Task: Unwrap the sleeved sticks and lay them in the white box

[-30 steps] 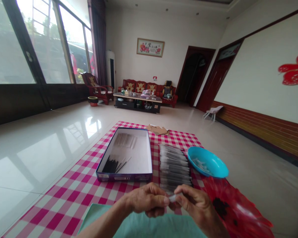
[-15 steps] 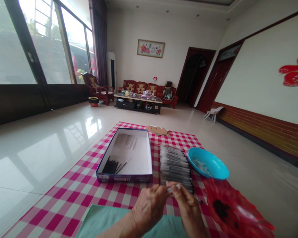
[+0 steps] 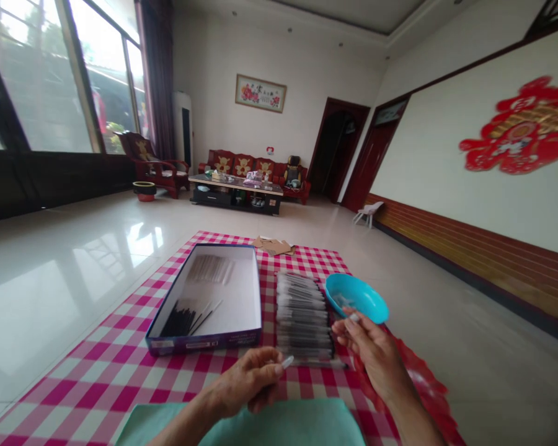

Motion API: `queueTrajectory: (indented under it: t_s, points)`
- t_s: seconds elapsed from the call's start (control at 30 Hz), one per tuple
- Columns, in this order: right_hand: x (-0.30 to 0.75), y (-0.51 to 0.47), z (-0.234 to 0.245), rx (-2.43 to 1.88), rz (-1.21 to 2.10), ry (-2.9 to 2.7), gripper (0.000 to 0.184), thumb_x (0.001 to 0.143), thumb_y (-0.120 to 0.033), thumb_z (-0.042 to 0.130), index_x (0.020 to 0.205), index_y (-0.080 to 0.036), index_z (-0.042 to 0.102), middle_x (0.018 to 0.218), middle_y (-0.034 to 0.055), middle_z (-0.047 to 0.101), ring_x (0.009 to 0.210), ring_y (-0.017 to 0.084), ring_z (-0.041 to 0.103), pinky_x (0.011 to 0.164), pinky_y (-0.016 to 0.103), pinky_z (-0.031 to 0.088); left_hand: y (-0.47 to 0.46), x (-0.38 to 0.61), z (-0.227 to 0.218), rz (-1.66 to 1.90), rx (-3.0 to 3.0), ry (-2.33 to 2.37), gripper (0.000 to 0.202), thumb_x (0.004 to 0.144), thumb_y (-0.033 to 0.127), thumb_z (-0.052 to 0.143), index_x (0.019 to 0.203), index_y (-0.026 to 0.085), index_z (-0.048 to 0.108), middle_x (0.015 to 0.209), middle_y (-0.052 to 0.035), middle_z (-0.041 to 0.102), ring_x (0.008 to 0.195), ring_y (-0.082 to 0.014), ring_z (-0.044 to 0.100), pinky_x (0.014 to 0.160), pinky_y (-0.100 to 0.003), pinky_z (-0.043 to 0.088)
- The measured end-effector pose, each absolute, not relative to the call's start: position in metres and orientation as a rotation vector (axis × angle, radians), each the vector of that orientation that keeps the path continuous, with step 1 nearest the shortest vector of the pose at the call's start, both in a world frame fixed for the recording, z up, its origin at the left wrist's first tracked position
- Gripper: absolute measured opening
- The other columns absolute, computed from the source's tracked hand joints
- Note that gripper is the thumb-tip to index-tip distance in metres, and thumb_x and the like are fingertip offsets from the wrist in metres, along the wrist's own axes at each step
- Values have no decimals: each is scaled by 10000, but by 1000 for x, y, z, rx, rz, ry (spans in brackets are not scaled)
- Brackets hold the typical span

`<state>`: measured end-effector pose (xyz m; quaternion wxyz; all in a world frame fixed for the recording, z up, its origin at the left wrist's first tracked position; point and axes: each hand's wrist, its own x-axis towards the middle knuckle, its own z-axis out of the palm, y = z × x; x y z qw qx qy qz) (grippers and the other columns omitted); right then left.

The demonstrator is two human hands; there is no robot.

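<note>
My left hand (image 3: 248, 383) is closed in a pinch on a thin pen-like stick (image 3: 311, 363) with a clear tip, lying across the red-checked cloth (image 3: 97, 387). My right hand (image 3: 369, 347) hovers just right of it with fingers loosely apart, holding nothing I can make out, close to the blue bowl (image 3: 356, 296). In front of both hands lies a long stack of similar sticks (image 3: 302, 313). Left of the stack stands an open white-lined box (image 3: 211, 300) with dark sticks in one corner and pale ones at the far end.
A red plastic bag (image 3: 418, 384) lies at the right under my right forearm. A teal cloth (image 3: 270, 424) covers my lap. Cardboard scraps (image 3: 274, 244) lie at the cloth's far edge. Glossy tiled floor surrounds the cloth; a sofa and coffee table (image 3: 235, 189) stand far back.
My hands have come apart: the right let go and moved right toward the bowl, the left keeps the stick. The camera has swung to the right.
</note>
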<state>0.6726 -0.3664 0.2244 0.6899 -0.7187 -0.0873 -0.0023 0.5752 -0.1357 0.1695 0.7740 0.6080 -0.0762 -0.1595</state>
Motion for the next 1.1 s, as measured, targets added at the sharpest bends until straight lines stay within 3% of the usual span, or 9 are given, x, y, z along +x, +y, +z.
queueTrajectory:
  t_s: [0.1,0.3,0.43,0.6,0.73,0.83,0.93,1.1]
  points:
    - [701,-395,231,-1984,-155,-220,388,750,-522,540,908,-177,621,802,77,728,788,241,675,672,326,523,-136,578,163,-311,1293,-149,322,800,473,554,851,168,463,512,56,531,341,-40,365,335,-153,216]
    - [754,-423,241,-2304,-343,-239,201,630,-409,606,640,-213,653,604,6,677,660,220,625,633,293,435,-135,583,156,-248,1194,-120,296,792,416,594,754,158,453,556,55,491,421,-42,418,389,-157,273]
    - [776,-415,233,-2409,-408,-259,140,592,-340,602,533,-215,622,550,21,649,633,230,614,624,307,423,-136,582,156,-237,1158,-63,294,758,397,638,766,146,484,598,36,522,461,-50,445,421,-162,314]
    - [775,-402,227,-2411,-490,-301,197,643,-316,552,741,-193,672,815,93,714,805,262,640,765,361,465,-135,582,160,-249,1127,-49,268,726,353,657,786,141,506,581,30,533,439,-60,467,401,-162,313]
    - [727,-373,226,-2331,-443,-512,282,777,-372,488,920,-198,657,968,75,699,877,211,647,839,325,486,-136,583,160,-212,1052,-83,225,707,256,662,844,145,521,581,47,509,442,-66,485,405,-165,347]
    - [676,-349,216,-2147,-308,-774,249,846,-345,478,989,-207,628,968,66,695,868,187,659,768,272,530,-138,584,159,-142,991,-95,211,702,214,646,873,149,542,606,40,528,468,-80,527,432,-174,392]
    - [640,-336,200,-2031,-413,-901,158,849,-274,514,928,-214,637,907,55,702,824,178,672,734,240,542,-138,582,164,-169,956,-72,172,701,204,593,841,104,597,659,-17,583,505,-112,589,455,-189,427]
    - [626,-331,167,-1860,-597,-1020,167,806,-232,584,962,-231,643,856,35,721,749,175,694,684,202,553,-136,577,181,-243,912,-121,360,593,125,515,920,67,652,756,-99,646,637,-197,655,548,-250,483]
